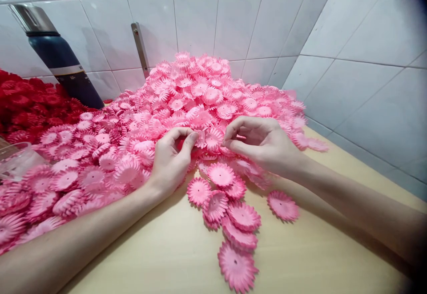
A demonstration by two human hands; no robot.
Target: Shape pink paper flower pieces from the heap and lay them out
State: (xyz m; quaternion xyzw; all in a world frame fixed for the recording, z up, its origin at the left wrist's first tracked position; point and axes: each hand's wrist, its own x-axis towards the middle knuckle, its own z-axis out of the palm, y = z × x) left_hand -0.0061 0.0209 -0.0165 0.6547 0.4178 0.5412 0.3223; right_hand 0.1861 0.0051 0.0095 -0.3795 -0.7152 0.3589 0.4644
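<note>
In front of a large heap of pink scalloped fabric petal discs (200, 87), both my hands are raised a little above the table. The thumb and index finger of my left hand (173, 158) pinch the edge of a small pink petal disc (201, 138). My right hand (260, 142) is closed in a pinch just to the right; what lies between its fingertips is too small to make out. Below the hands, several loose petal discs (237, 265) overlap in a trail, many showing a small centre hole. One separate disc (283, 206) lies under my right forearm.
A dark blue bottle with a steel cap (66, 58) leans in view at the back left, beside a red heap of petals (30, 102). A clear plastic container (20, 160) sits at the left edge. White tiled walls (196, 18) bound the pale table (160, 258).
</note>
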